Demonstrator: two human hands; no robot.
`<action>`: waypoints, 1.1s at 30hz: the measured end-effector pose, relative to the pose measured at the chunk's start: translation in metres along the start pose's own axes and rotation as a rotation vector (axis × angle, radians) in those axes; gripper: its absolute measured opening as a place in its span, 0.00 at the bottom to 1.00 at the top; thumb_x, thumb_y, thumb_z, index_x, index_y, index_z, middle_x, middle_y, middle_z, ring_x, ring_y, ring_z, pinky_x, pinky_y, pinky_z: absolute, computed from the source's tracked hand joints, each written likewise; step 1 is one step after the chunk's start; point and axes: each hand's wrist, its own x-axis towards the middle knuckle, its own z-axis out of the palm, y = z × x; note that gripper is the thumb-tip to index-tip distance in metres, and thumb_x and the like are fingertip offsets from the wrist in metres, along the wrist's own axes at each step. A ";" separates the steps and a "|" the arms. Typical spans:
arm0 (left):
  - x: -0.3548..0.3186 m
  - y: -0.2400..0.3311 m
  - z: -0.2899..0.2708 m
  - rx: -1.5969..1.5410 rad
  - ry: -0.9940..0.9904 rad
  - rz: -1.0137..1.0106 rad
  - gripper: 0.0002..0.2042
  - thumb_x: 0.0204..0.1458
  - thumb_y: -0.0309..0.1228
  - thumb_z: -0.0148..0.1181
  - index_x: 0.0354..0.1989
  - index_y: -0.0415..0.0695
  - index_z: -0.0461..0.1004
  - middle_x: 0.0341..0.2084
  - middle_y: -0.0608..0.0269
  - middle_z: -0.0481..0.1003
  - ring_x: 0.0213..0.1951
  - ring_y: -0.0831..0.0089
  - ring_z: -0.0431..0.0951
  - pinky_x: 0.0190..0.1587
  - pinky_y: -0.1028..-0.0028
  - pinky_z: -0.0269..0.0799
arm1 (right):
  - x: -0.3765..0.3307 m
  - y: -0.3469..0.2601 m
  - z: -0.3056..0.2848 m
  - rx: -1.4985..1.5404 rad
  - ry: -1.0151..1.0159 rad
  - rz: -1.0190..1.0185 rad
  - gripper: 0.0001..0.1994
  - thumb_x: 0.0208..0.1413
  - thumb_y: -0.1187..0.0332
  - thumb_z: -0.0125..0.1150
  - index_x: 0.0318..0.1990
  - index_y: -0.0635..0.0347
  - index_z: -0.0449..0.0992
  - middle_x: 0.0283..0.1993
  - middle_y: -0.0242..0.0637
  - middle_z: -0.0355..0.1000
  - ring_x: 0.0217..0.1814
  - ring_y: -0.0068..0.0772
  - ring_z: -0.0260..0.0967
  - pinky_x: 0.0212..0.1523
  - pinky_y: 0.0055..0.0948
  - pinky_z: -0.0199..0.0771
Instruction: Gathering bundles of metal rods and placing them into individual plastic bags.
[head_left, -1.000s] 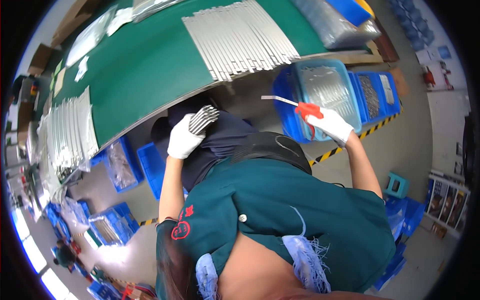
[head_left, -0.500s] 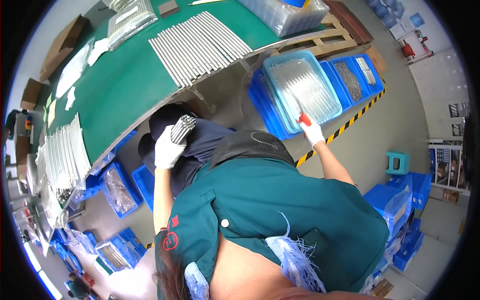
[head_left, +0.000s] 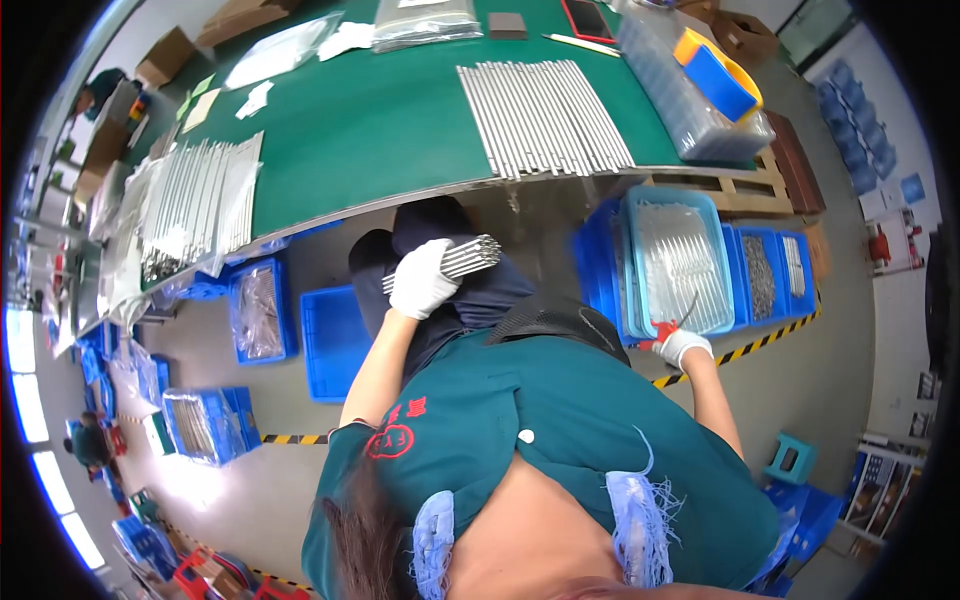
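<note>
Head view: left hand point(head_left: 422, 280) grips rod bundle point(head_left: 462, 259); right hand point(head_left: 682, 345) at blue bin point(head_left: 640, 210).

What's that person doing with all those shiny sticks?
A seated person in white gloves holds a bundle of thin metal rods in the left hand over their lap. The right hand holds a red-handled tool at the edge of a blue bin full of rods. More rods lie in a row on the green table.

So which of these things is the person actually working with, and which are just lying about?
In hand:
left hand holding a rod bundle
right hand with a red-handled tool at the blue bin of rods

Lying about:
rods on the table
cardboard boxes
empty blue tray
</note>
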 end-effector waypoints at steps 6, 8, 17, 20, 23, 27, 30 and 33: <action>0.000 0.004 -0.016 -0.118 0.006 -0.091 0.11 0.38 0.29 0.60 0.33 0.44 0.72 0.25 0.55 0.74 0.30 0.56 0.75 0.33 0.64 0.72 | 0.011 -0.174 -0.138 0.433 -0.145 -0.443 0.23 0.56 0.49 0.48 0.40 0.61 0.76 0.39 0.43 0.75 0.40 0.42 0.73 0.44 0.35 0.70; -0.002 0.012 -0.033 -0.142 0.025 -0.167 0.11 0.38 0.29 0.61 0.32 0.44 0.72 0.25 0.54 0.74 0.31 0.55 0.76 0.34 0.64 0.72 | 0.021 -0.222 -0.136 0.666 -0.266 -0.629 0.27 0.53 0.48 0.54 0.54 0.58 0.70 0.41 0.42 0.75 0.43 0.41 0.73 0.48 0.30 0.69; -0.066 -0.008 -0.063 -0.681 0.137 -0.507 0.20 0.38 0.26 0.66 0.43 0.40 0.71 0.37 0.57 0.75 0.41 0.61 0.77 0.45 0.71 0.71 | 0.020 -0.386 -0.131 0.228 -0.276 -1.101 0.37 0.46 0.41 0.58 0.62 0.47 0.58 0.38 0.52 0.74 0.38 0.55 0.72 0.41 0.42 0.71; -0.068 -0.014 -0.071 -0.720 0.124 -0.567 0.24 0.36 0.27 0.68 0.45 0.38 0.68 0.37 0.54 0.76 0.41 0.60 0.77 0.45 0.71 0.71 | 0.025 -0.400 -0.134 0.186 -0.293 -1.122 0.34 0.47 0.41 0.56 0.58 0.49 0.61 0.35 0.54 0.74 0.36 0.57 0.72 0.38 0.44 0.72; -0.063 -0.015 -0.072 -0.805 0.168 -0.653 0.26 0.36 0.27 0.67 0.48 0.39 0.67 0.37 0.57 0.76 0.39 0.69 0.77 0.45 0.73 0.72 | 0.032 -0.409 -0.138 0.127 -0.318 -1.152 0.34 0.49 0.44 0.55 0.59 0.54 0.59 0.34 0.54 0.74 0.34 0.56 0.72 0.37 0.45 0.71; -0.074 -0.023 -0.061 -0.569 0.120 -0.646 0.28 0.32 0.22 0.69 0.48 0.39 0.67 0.37 0.61 0.75 0.40 0.74 0.76 0.46 0.74 0.71 | 0.045 -0.416 -0.130 0.068 -0.279 -1.273 0.33 0.53 0.42 0.51 0.59 0.54 0.58 0.31 0.50 0.74 0.32 0.53 0.73 0.34 0.43 0.72; -0.070 -0.014 -0.066 -1.015 0.300 -0.769 0.30 0.30 0.21 0.73 0.46 0.40 0.67 0.37 0.62 0.75 0.40 0.75 0.76 0.45 0.75 0.71 | 0.046 -0.418 -0.130 0.077 -0.252 -1.331 0.33 0.53 0.40 0.50 0.59 0.53 0.59 0.30 0.48 0.74 0.31 0.51 0.73 0.32 0.42 0.73; -0.064 -0.009 -0.071 -1.198 0.365 -0.838 0.29 0.28 0.23 0.75 0.43 0.40 0.68 0.34 0.63 0.74 0.38 0.75 0.75 0.43 0.76 0.71 | 0.050 -0.419 -0.124 0.134 -0.245 -1.379 0.33 0.52 0.40 0.51 0.59 0.51 0.58 0.29 0.47 0.74 0.30 0.50 0.73 0.31 0.41 0.73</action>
